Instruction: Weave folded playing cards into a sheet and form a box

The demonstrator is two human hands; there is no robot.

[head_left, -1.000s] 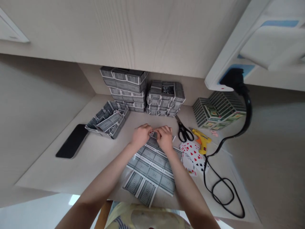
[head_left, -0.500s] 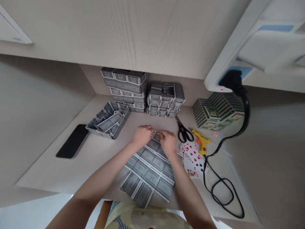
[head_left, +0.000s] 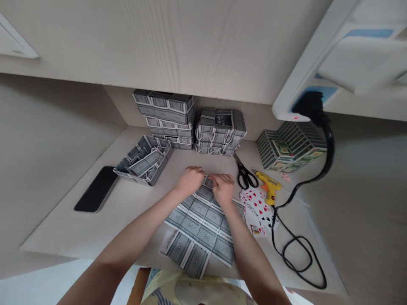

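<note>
A sheet of joined playing cards (head_left: 203, 218), patterned backs up, lies on the desk in front of me, with a flap of cards at its near left. At its far end my left hand (head_left: 190, 180) pinches the edge from the left. My right hand (head_left: 223, 186) pinches the same narrow end from the right, fingers curled and close to the left ones. The fingertips partly hide the piece between them. Loose cards (head_left: 256, 207), faces up, lie just right of the sheet.
Black scissors (head_left: 246, 176) and a yellow glue gun (head_left: 269, 186) lie at the right, near a black cable (head_left: 297, 239). Stacked card boxes (head_left: 168, 114) stand at the back. An open card tray (head_left: 144, 163) and a phone (head_left: 96, 189) are at the left. Green-edged card stacks (head_left: 286, 148) stand back right.
The near part of the card sheet has shifted slightly right, with its flap. Both hands keep nearly the same pinch at the far end.
</note>
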